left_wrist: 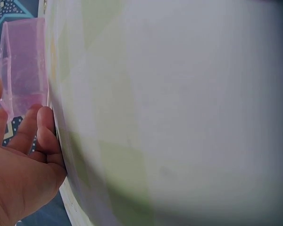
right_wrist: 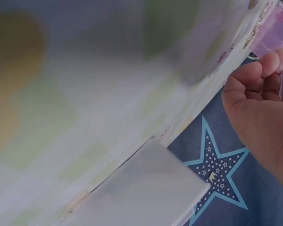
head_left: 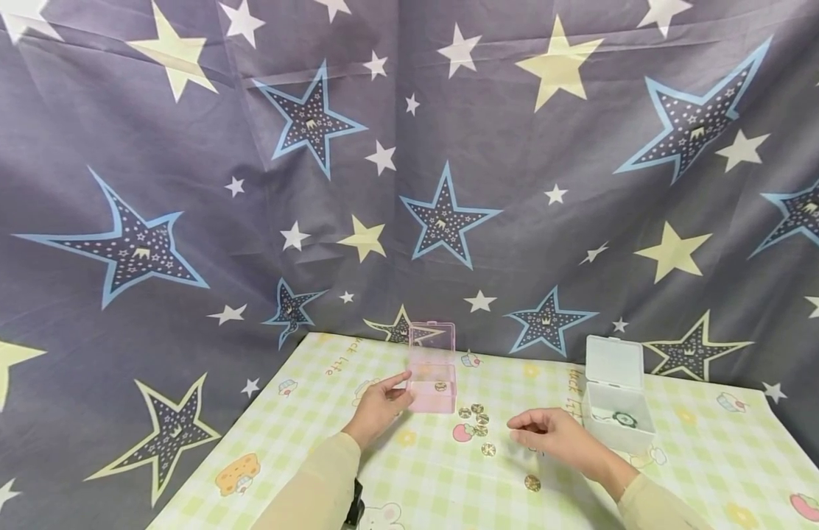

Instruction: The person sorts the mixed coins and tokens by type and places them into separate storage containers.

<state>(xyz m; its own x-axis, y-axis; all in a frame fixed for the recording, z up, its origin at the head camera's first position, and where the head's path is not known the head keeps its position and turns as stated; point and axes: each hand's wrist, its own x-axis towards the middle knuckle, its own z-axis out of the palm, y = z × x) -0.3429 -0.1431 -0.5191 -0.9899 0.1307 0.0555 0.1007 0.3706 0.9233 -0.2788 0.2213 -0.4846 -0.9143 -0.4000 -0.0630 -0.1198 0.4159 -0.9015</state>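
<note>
Two hands were over the table [head_left: 303, 412]. Left hand [head_left: 378, 408] touched one pink box [head_left: 432, 383] with straight fingers. Right hand [head_left: 555, 434], fingers loosely curled, held nothing. About seven coins [head_left: 479, 423] lay at its nine o'clock, one white box [head_left: 618, 405] at two o'clock.

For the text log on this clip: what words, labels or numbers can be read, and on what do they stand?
"Luck Life", partly legible, printed on the tablecloth near the pink box.
A second print by the white box looks the same but is cut off.
Markings on the coins: too small to read.
</note>
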